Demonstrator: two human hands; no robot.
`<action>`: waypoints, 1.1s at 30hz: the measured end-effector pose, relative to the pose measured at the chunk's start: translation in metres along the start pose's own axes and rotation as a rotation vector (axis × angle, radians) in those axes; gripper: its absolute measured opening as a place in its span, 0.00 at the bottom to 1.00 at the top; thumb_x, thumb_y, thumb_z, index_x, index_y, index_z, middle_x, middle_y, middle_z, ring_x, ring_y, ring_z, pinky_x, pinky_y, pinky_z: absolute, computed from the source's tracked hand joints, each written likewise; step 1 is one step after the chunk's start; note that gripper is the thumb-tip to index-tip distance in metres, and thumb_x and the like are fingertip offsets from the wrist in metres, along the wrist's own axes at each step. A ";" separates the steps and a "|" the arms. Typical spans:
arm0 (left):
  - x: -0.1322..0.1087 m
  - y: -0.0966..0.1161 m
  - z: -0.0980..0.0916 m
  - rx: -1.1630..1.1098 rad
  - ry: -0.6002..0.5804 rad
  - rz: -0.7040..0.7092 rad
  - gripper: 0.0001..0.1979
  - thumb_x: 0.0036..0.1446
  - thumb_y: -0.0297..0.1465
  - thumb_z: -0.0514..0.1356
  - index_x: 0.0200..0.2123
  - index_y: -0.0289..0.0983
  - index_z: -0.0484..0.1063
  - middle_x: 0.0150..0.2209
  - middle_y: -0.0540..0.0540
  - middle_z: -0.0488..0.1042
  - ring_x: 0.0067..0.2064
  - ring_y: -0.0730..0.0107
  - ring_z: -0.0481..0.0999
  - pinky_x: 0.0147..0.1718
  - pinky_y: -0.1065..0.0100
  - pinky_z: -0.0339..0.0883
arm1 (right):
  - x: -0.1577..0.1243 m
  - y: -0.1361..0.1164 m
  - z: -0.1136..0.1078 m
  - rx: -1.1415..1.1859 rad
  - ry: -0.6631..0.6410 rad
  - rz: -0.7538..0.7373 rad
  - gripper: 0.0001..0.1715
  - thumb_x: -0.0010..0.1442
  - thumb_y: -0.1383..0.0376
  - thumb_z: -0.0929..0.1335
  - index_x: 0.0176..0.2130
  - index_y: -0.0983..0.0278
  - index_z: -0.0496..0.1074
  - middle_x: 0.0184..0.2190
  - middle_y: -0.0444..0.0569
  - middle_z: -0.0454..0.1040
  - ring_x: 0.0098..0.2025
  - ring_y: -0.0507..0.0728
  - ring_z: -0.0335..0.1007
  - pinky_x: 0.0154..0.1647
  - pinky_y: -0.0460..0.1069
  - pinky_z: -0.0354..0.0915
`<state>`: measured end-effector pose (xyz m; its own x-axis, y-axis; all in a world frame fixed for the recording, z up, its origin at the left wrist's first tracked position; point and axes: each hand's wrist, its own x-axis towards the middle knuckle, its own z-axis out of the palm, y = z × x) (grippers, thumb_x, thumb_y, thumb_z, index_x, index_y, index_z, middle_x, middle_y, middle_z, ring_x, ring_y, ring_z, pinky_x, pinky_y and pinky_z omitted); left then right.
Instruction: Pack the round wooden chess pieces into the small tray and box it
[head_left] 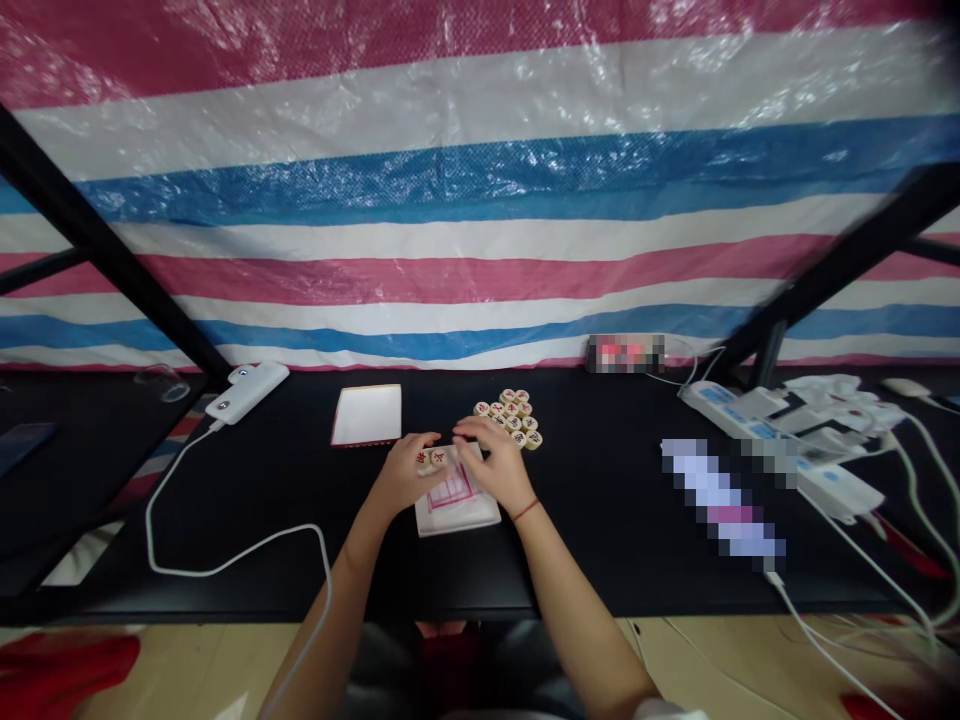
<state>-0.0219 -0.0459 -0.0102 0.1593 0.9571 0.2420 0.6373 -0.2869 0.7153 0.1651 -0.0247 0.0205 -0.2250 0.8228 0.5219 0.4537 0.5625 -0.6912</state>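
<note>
A folded white paper chess board [457, 510] with red lines lies on the black table [600, 540] in front of me. My left hand [405, 472] rests on its left edge, beside two round wooden chess pieces [431, 458] with red characters. My right hand [495, 462] lies flat on the board's upper right part, fingers spread. A cluster of several more wooden chess pieces [511, 415] sits just behind my right hand.
A white box lid [367, 415] lies behind left. A white power bank [247, 390] with a cable [225, 560] is at far left. Power strips and chargers [795, 440] crowd the right side. A striped tarp [480, 200] hangs behind, with black frame bars [112, 250].
</note>
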 end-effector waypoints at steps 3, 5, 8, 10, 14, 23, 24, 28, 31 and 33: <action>0.005 0.007 0.001 0.072 -0.025 -0.045 0.21 0.48 0.34 0.65 0.48 0.42 0.72 0.45 0.45 0.74 0.47 0.59 0.73 0.51 0.58 0.64 | 0.021 0.018 -0.026 -0.180 0.154 0.258 0.15 0.62 0.63 0.62 0.44 0.63 0.75 0.42 0.55 0.75 0.42 0.59 0.72 0.46 0.52 0.68; 0.006 0.011 0.003 0.130 -0.062 -0.090 0.20 0.48 0.35 0.66 0.47 0.44 0.73 0.45 0.47 0.75 0.48 0.58 0.72 0.51 0.56 0.62 | 0.042 0.035 -0.042 -0.337 0.134 0.369 0.17 0.61 0.63 0.63 0.46 0.66 0.74 0.45 0.57 0.74 0.44 0.59 0.72 0.47 0.51 0.66; 0.006 0.013 0.006 0.193 -0.094 -0.149 0.16 0.50 0.33 0.64 0.44 0.45 0.75 0.44 0.48 0.75 0.49 0.56 0.72 0.52 0.54 0.59 | 0.075 0.060 -0.058 -0.516 -0.136 0.428 0.18 0.60 0.61 0.66 0.48 0.65 0.74 0.50 0.56 0.73 0.48 0.60 0.72 0.49 0.49 0.64; 0.004 0.012 0.006 0.167 -0.085 -0.174 0.14 0.52 0.32 0.61 0.44 0.46 0.75 0.44 0.48 0.76 0.49 0.58 0.72 0.51 0.55 0.59 | 0.093 0.071 -0.061 -0.598 -0.350 0.469 0.20 0.59 0.58 0.66 0.48 0.64 0.74 0.48 0.56 0.75 0.48 0.61 0.72 0.48 0.50 0.64; 0.003 0.010 0.004 0.126 -0.103 -0.167 0.15 0.51 0.31 0.62 0.44 0.45 0.76 0.45 0.48 0.77 0.48 0.58 0.73 0.49 0.55 0.59 | 0.118 0.082 -0.056 -0.685 -0.629 0.515 0.22 0.58 0.54 0.68 0.46 0.63 0.75 0.44 0.56 0.77 0.47 0.63 0.74 0.46 0.51 0.66; 0.004 0.010 0.003 0.126 -0.123 -0.172 0.15 0.52 0.32 0.61 0.45 0.45 0.75 0.45 0.47 0.76 0.48 0.57 0.73 0.51 0.54 0.60 | 0.131 0.084 -0.041 -0.693 -0.664 0.509 0.16 0.47 0.68 0.74 0.39 0.67 0.78 0.44 0.60 0.77 0.48 0.65 0.74 0.47 0.52 0.68; 0.004 0.009 0.002 0.123 -0.130 -0.170 0.15 0.53 0.31 0.61 0.45 0.45 0.75 0.45 0.47 0.76 0.49 0.57 0.72 0.51 0.54 0.59 | 0.132 0.082 -0.041 -0.683 -0.645 0.511 0.15 0.47 0.70 0.74 0.39 0.67 0.78 0.44 0.61 0.77 0.48 0.65 0.74 0.47 0.52 0.68; 0.005 0.004 0.001 0.090 -0.117 -0.136 0.16 0.54 0.30 0.60 0.47 0.44 0.73 0.46 0.47 0.75 0.49 0.61 0.71 0.51 0.58 0.60 | 0.131 0.067 -0.048 -0.602 -0.550 0.506 0.17 0.53 0.67 0.71 0.45 0.68 0.76 0.42 0.57 0.78 0.42 0.60 0.77 0.43 0.49 0.70; 0.004 0.003 -0.001 0.113 -0.097 -0.107 0.17 0.54 0.29 0.60 0.48 0.42 0.73 0.44 0.47 0.75 0.48 0.62 0.72 0.51 0.60 0.61 | 0.116 0.048 -0.048 -0.233 -0.431 0.524 0.21 0.59 0.60 0.69 0.50 0.67 0.72 0.40 0.54 0.79 0.31 0.55 0.78 0.27 0.45 0.71; 0.002 0.005 -0.004 0.146 -0.085 -0.104 0.18 0.54 0.29 0.61 0.49 0.43 0.72 0.46 0.47 0.75 0.49 0.62 0.71 0.52 0.58 0.59 | 0.096 0.033 -0.041 0.136 -0.352 0.529 0.22 0.56 0.58 0.71 0.48 0.67 0.72 0.38 0.54 0.79 0.29 0.56 0.77 0.19 0.44 0.69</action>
<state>-0.0208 -0.0458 -0.0034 0.1462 0.9830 0.1112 0.7553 -0.1835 0.6292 0.1940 0.0695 0.0683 -0.2801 0.9562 -0.0855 0.4731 0.0600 -0.8790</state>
